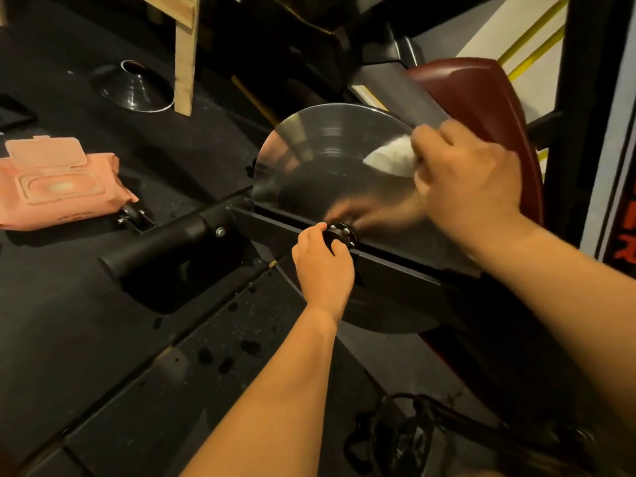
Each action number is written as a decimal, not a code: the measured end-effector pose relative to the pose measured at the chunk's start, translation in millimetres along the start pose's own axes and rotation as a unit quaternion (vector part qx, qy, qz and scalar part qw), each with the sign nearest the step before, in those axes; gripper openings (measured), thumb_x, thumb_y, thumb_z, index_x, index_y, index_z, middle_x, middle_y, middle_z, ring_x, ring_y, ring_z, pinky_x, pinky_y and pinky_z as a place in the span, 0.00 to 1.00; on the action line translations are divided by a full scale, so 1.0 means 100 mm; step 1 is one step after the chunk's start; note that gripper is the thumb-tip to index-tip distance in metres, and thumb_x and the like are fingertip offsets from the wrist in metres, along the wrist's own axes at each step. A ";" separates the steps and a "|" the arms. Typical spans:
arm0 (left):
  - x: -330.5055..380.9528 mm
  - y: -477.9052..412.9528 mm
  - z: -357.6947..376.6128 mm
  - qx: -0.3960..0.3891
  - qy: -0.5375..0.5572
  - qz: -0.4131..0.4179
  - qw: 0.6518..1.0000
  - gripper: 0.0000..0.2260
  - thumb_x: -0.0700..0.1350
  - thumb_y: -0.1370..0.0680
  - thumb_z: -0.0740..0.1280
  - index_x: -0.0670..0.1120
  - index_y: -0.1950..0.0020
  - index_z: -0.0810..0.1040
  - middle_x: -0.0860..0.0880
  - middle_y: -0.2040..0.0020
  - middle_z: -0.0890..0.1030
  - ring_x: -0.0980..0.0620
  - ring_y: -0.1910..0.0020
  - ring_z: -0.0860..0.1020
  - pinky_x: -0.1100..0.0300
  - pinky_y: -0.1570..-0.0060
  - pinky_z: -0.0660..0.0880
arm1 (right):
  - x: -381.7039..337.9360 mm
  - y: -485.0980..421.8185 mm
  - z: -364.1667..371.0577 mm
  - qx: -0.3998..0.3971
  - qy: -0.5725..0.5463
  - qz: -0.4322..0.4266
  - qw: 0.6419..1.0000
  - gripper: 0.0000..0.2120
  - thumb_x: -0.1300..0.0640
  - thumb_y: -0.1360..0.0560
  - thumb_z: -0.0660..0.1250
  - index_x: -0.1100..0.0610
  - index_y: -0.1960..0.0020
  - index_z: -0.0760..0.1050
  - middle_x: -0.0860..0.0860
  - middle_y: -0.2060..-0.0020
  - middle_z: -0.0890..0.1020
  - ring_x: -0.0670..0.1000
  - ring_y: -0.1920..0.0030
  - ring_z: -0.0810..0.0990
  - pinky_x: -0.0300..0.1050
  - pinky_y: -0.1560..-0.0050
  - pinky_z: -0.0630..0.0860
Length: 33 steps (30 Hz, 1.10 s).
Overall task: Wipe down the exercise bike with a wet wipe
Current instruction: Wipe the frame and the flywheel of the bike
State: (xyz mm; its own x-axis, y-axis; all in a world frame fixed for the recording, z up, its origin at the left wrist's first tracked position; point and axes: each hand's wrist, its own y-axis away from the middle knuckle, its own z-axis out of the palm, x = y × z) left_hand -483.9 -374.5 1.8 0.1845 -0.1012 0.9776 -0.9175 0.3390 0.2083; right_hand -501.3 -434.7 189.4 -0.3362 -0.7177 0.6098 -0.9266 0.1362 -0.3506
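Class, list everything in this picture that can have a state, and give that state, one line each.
wet wipe: bunched, pressed against the flywheel
flywheel: shiny, wipe on its upper right part
right hand: grips the wet wipe
left hand: grips the hub
hub: held at the flywheel's centre
wipes pack: lying on the floor, flap open
cone: upright on the floor

Gym, rubber floor [103, 321], exercise bike flywheel [320, 160]

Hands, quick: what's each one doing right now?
Left hand: closed on the black hub.
Right hand: closed, holding the wet wipe against the flywheel.
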 end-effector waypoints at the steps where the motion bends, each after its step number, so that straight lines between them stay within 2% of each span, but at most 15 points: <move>1: 0.00 -0.01 0.00 0.001 -0.003 -0.002 1.000 0.18 0.43 0.20 0.61 0.47 0.29 0.71 0.51 0.31 0.73 0.52 0.31 0.67 0.62 0.34 0.61 | 0.01 0.04 -0.01 -0.012 0.000 0.000 1.000 0.10 0.63 0.30 0.71 0.58 0.49 0.75 0.60 0.58 0.78 0.63 0.69 0.78 0.42 0.71 0.61; 3: -0.03 -0.03 -0.02 -0.019 -0.005 -0.017 1.000 0.20 0.42 0.20 0.60 0.48 0.26 0.70 0.51 0.27 0.71 0.53 0.27 0.63 0.58 0.28 0.61 | -0.10 0.27 0.08 -0.183 0.049 -0.031 0.981 0.10 0.60 0.25 0.66 0.55 0.44 0.75 0.58 0.48 0.78 0.62 0.58 0.81 0.46 0.67 0.65; 5: -0.10 -0.02 -0.05 -0.059 -0.001 -0.030 0.998 0.24 0.39 0.20 0.59 0.50 0.23 0.66 0.53 0.23 0.64 0.55 0.24 0.57 0.58 0.26 0.58 | -0.25 0.57 0.21 -0.379 0.065 -0.048 0.922 0.13 0.60 0.21 0.59 0.53 0.38 0.72 0.55 0.42 0.76 0.59 0.46 0.79 0.48 0.59 0.69; 6: -0.12 -0.02 -0.07 -0.075 0.001 -0.033 0.997 0.27 0.37 0.21 0.59 0.51 0.22 0.64 0.55 0.22 0.61 0.56 0.23 0.54 0.59 0.27 0.57 | -0.28 0.63 0.22 -0.406 0.066 -0.047 0.910 0.14 0.60 0.21 0.58 0.53 0.37 0.72 0.54 0.42 0.76 0.58 0.43 0.78 0.48 0.57 0.68; 8: -0.14 -0.05 -0.09 -0.089 -0.001 -0.033 0.995 0.30 0.35 0.23 0.58 0.54 0.22 0.62 0.56 0.20 0.58 0.55 0.22 0.51 0.56 0.24 0.55 | -0.27 0.48 0.21 -0.355 0.056 -0.052 0.932 0.12 0.58 0.21 0.59 0.53 0.38 0.72 0.54 0.43 0.76 0.58 0.44 0.78 0.48 0.58 0.68; 11: -0.10 -0.04 -0.08 -0.083 -0.035 -0.004 0.996 0.35 0.33 0.24 0.59 0.54 0.20 0.56 0.53 0.19 0.53 0.52 0.20 0.44 0.45 0.22 0.49 | -0.20 -0.03 0.31 -0.114 0.071 -0.119 0.984 0.14 0.56 0.32 0.74 0.56 0.48 0.78 0.58 0.53 0.77 0.60 0.55 0.78 0.45 0.68 0.63; 12: -0.07 -0.01 -0.06 -0.083 -0.046 0.018 0.995 0.36 0.33 0.24 0.60 0.53 0.19 0.54 0.52 0.19 0.51 0.51 0.20 0.42 0.46 0.21 0.46 | -0.20 -0.23 0.32 -0.038 0.069 -0.135 0.988 0.12 0.58 0.34 0.75 0.57 0.53 0.78 0.58 0.56 0.77 0.60 0.58 0.78 0.43 0.69 0.61; 14: -0.03 0.10 0.00 -0.107 -0.047 0.058 0.991 0.40 0.32 0.26 0.61 0.52 0.19 0.48 0.51 0.18 0.45 0.52 0.21 0.39 0.48 0.22 0.40 | -0.22 -0.41 0.41 0.020 0.101 -0.189 0.977 0.06 0.61 0.32 0.69 0.58 0.54 0.79 0.57 0.57 0.78 0.59 0.58 0.77 0.43 0.69 0.62; 17: -0.05 0.14 0.06 -0.153 -0.004 0.039 0.987 0.43 0.30 0.27 0.61 0.52 0.19 0.43 0.53 0.19 0.40 0.53 0.21 0.39 0.47 0.22 0.40 | -0.26 -0.13 0.58 -0.026 0.139 -0.325 0.935 0.14 0.57 0.29 0.60 0.59 0.50 0.81 0.57 0.52 0.79 0.60 0.51 0.75 0.52 0.54 0.69; 21: 0.03 0.06 -0.03 -0.058 0.139 -0.067 0.986 0.43 0.29 0.27 0.60 0.53 0.19 0.44 0.57 0.19 0.44 0.53 0.20 0.46 0.51 0.21 0.50 | -0.22 0.40 0.68 -0.178 0.169 -0.425 0.871 0.16 0.55 0.25 0.60 0.59 0.45 0.83 0.60 0.42 0.78 0.63 0.36 0.72 0.66 0.34 0.60; 23: 0.07 0.05 -0.05 -0.049 0.124 -0.048 0.990 0.45 0.27 0.30 0.60 0.52 0.19 0.44 0.55 0.19 0.43 0.56 0.21 0.44 0.53 0.21 0.45 | -0.18 0.08 0.68 -0.129 0.160 -0.410 0.889 0.15 0.55 0.26 0.66 0.60 0.42 0.81 0.61 0.42 0.79 0.64 0.32 0.70 0.73 0.30 0.52; 26: 0.08 -0.02 -0.02 -0.124 0.071 -0.038 0.989 0.46 0.28 0.30 0.59 0.49 0.19 0.40 0.54 0.19 0.39 0.55 0.21 0.36 0.54 0.24 0.35 | -0.19 -0.67 0.60 -0.005 0.143 -0.327 0.934 0.17 0.60 0.23 0.61 0.64 0.37 0.76 0.62 0.40 0.78 0.64 0.31 0.69 0.75 0.30 0.53; 28: 0.10 -0.07 -0.02 -0.198 0.026 -0.045 0.979 0.46 0.30 0.29 0.60 0.49 0.20 0.37 0.52 0.20 0.35 0.52 0.23 0.32 0.48 0.25 0.35 | -0.28 -0.90 0.53 -0.018 0.160 -0.313 0.936 0.20 0.60 0.21 0.52 0.65 0.33 0.73 0.63 0.34 0.73 0.64 0.28 0.65 0.74 0.29 0.51; 30: 0.12 -0.11 -0.04 -0.235 0.016 -0.049 0.971 0.45 0.30 0.28 0.60 0.48 0.20 0.35 0.51 0.20 0.33 0.51 0.23 0.30 0.45 0.26 0.35 | -0.42 -0.72 0.56 -0.076 0.236 -0.352 0.903 0.25 0.52 0.20 0.48 0.61 0.27 0.66 0.62 0.27 0.66 0.62 0.24 0.60 0.71 0.27 0.47; 33: 0.07 -0.12 -0.07 -0.223 0.049 -0.059 0.972 0.45 0.30 0.28 0.59 0.48 0.20 0.35 0.52 0.20 0.33 0.55 0.24 0.30 0.48 0.26 0.33 | -0.42 -0.16 0.78 -0.184 0.222 -0.461 0.839 0.28 0.46 0.21 0.54 0.59 0.27 0.67 0.59 0.27 0.68 0.60 0.24 0.60 0.66 0.26 0.43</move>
State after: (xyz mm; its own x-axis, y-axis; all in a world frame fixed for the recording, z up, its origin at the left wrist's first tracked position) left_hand -468.8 -373.0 6.2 0.3316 -0.0810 0.9399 -0.6485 0.7041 0.2894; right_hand -459.4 -459.8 113.8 0.5980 -0.3209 0.7344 -0.7893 -0.0768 0.6092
